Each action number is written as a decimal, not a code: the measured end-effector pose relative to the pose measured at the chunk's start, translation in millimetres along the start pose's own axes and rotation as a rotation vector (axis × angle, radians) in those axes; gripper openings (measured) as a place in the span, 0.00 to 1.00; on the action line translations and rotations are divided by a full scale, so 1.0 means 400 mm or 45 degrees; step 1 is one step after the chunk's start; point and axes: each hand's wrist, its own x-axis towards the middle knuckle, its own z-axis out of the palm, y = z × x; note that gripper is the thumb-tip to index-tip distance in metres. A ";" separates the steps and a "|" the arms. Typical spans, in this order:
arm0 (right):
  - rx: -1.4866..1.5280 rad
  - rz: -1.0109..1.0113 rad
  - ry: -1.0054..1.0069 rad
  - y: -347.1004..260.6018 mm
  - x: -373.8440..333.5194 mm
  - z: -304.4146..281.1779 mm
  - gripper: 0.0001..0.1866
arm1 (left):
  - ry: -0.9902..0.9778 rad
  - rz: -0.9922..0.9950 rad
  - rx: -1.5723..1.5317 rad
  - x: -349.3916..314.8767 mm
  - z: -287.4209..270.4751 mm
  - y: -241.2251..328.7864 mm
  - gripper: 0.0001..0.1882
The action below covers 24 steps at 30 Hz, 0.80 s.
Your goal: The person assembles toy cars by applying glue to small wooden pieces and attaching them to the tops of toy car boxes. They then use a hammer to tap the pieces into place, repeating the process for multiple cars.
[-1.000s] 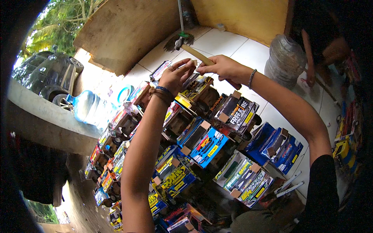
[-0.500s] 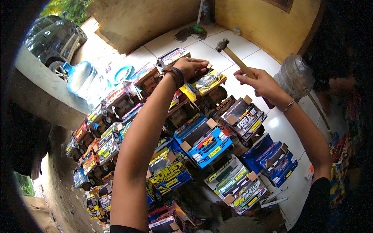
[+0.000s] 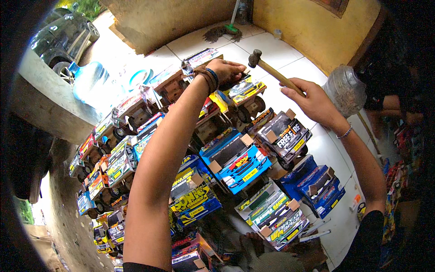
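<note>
Brought the hammer (image 3: 278, 77) nearer to the left hand (image 3: 222, 72) since the earlier frame. Can see closest a toy truck (image 3: 186, 259) with a white front strip, cut off by the lower edge. Past that, see a green-and-white toy truck (image 3: 274, 217) and a bright blue toy truck (image 3: 235, 158); lose others behind the left forearm (image 3: 161, 177). Grip the hammer by its wooden handle in the right hand (image 3: 317, 103). Hold the left hand bunched at the yellow-fronted toy truck (image 3: 247, 92); cannot tell whether pinching anything. Farther back, find a cloudy plastic jug (image 3: 344, 90), a glare-washed blue water bottle (image 3: 90, 84), a green-headed broom (image 3: 229, 31) and a dark car (image 3: 65, 36), partly cut off.
</note>
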 end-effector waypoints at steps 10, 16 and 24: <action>-0.076 0.057 -0.112 -0.026 -0.002 -0.006 0.25 | -0.058 0.032 0.001 0.002 -0.003 -0.006 0.15; -0.067 0.102 -0.169 -0.034 0.000 -0.003 0.25 | -0.051 0.051 -0.033 0.008 -0.008 -0.005 0.12; -0.034 -0.026 -0.154 -0.039 0.006 0.009 0.25 | -0.041 0.027 0.012 0.015 -0.013 -0.008 0.16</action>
